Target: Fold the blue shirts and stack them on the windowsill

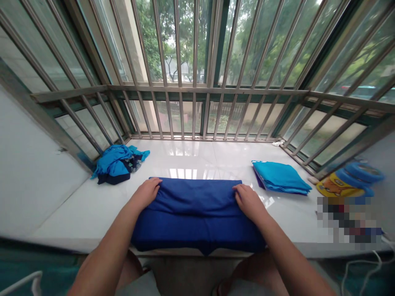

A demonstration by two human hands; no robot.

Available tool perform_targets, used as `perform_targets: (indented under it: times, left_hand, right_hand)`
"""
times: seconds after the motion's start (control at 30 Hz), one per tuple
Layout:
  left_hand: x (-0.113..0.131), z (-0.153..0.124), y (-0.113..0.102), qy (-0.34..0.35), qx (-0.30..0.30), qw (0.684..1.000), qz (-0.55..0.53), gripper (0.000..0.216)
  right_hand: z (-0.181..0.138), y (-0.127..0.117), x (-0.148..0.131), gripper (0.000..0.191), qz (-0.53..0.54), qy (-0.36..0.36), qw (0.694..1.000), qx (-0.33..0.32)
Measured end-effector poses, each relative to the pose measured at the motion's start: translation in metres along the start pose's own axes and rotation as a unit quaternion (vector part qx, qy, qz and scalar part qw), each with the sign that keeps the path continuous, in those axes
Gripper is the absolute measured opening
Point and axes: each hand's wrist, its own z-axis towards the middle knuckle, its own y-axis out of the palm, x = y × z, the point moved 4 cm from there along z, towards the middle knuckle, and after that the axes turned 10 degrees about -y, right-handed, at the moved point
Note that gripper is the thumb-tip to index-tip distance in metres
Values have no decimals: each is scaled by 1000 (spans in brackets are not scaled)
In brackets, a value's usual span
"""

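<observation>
A dark blue garment (197,224) lies on the white ledge in front of me, folded into a wide band, with small creases across its upper part. Its near edge hangs slightly over the ledge's front. My left hand (149,190) pinches the far left corner, fingers curled on the fabric. At the far right corner, my right hand (247,199) is likewise closed on the cloth. What kind of garment it is, I cannot tell. To the right lies a folded stack of bright blue clothes (280,176) with some purple beneath. A crumpled pile of blue and navy clothes (115,162) sits at the left.
Metal window bars (205,88) border the white ledge (70,213) at the back and sides. A blue and yellow container (345,181) stands at the right, beside a pixelated patch. A white cord (361,265) hangs at the lower right. My knees are below the front edge.
</observation>
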Motion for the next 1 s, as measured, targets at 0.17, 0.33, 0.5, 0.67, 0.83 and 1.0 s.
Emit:
perform_targets:
  times: [0.17, 0.33, 0.5, 0.67, 0.83, 1.0]
  left_hand:
    - [9, 52, -5, -33, -98, 993, 50, 50]
    - [2, 76, -15, -32, -182, 982, 30, 24]
    - [-1, 95, -38, -43, -133, 990, 4, 22]
    - [6, 80, -69, -32, 10, 999, -24, 26]
    - [-8, -25, -48, 19, 176, 974, -142, 28]
    - [-35, -167, 40, 67, 106, 985, -117, 36]
  right_hand:
    - [52, 8, 13, 63, -5, -13, 995, -97]
    - [77, 4, 32, 55, 5, -14, 988, -155]
    - [95, -18, 34, 14, -10, -19, 992, -124]
    - [89, -56, 26, 26, -49, -13, 999, 4]
    - [1, -48, 17, 33, -66, -62, 987, 135]
    - [-126, 33, 31, 54, -46, -79, 983, 161]
